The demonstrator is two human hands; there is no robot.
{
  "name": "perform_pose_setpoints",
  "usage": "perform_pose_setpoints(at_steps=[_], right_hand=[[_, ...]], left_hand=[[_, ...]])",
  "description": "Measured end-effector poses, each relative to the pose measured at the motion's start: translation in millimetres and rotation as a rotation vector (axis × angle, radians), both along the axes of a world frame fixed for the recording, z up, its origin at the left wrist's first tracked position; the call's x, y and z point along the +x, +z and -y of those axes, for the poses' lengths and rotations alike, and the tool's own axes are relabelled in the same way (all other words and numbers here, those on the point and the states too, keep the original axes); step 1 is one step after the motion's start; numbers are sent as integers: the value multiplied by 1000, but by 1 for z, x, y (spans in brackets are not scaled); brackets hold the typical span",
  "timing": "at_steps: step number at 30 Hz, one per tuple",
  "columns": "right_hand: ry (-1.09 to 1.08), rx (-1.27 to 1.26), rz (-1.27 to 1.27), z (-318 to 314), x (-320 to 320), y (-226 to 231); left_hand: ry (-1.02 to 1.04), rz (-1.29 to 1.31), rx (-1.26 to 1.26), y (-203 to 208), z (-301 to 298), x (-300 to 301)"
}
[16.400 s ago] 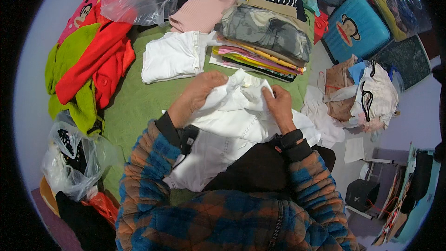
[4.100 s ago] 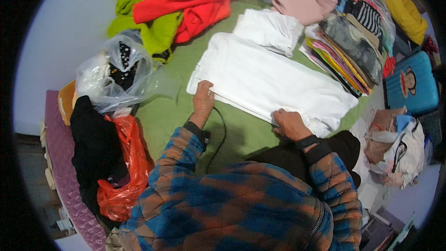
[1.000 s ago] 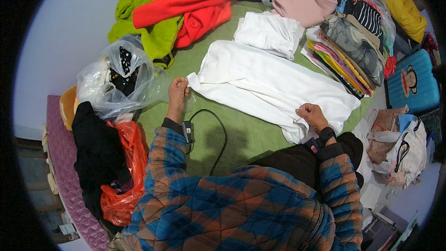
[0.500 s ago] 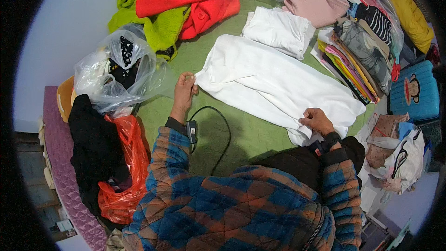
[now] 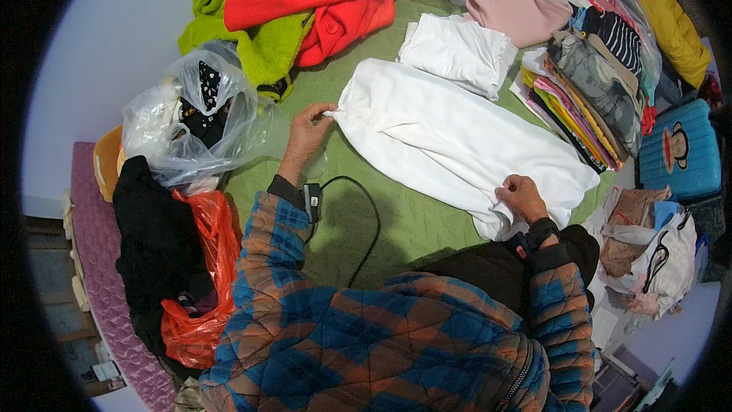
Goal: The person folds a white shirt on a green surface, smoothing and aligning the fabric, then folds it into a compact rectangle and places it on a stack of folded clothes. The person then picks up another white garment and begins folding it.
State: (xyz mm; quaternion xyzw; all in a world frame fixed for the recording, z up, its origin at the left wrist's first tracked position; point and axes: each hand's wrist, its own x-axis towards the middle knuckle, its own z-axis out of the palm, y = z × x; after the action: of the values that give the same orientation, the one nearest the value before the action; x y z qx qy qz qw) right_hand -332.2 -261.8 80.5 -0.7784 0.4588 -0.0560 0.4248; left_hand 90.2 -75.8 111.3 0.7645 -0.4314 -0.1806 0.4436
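A long white garment (image 5: 450, 141) lies folded lengthwise across the green bedspread (image 5: 343, 248), slanting from upper left to lower right. My left hand (image 5: 309, 133) pinches a small corner at its left end and pulls it slightly outward. At the near right edge, the closed fingers of my right hand (image 5: 522, 197) grip the same white cloth. Creases run along the middle of the garment. Just beyond it sits a folded white cloth (image 5: 457, 53), with a folded pink knit (image 5: 518, 15) behind.
A stack of folded clothes (image 5: 587, 99) stands at the right, near a blue case (image 5: 679, 149). Red (image 5: 328, 8) and lime-green coats (image 5: 221, 0) lie at the far left. Clear (image 5: 198, 114) and red plastic bags (image 5: 206, 282) sit left. A black cable (image 5: 377, 217) loops by my left wrist.
My left hand has moved slightly up and to the right, drawing the garment's corner with it. My right hand has barely shifted, still on the near edge.
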Motion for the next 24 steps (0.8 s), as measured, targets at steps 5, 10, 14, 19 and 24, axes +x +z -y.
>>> perform_pose_setpoints(at_steps=[5, 10, 14, 19, 24], right_hand=[[-44, -30, -41, -1, 3, 0], [-50, -289, -90, -10, 12, 15], [67, -610, 339, -30, 34, 36], [610, -603, 37, -76, 51, 34], [548, -586, -105, -67, 52, 8]], left_hand=[[65, 64, -53, -1, 3, 3], [-30, -45, 30, -1, 6, 9], [-12, -103, 14, 2, 11, 12], [17, -126, -19, 6, 17, 12], [11, -136, -25, 1, 17, 17]])
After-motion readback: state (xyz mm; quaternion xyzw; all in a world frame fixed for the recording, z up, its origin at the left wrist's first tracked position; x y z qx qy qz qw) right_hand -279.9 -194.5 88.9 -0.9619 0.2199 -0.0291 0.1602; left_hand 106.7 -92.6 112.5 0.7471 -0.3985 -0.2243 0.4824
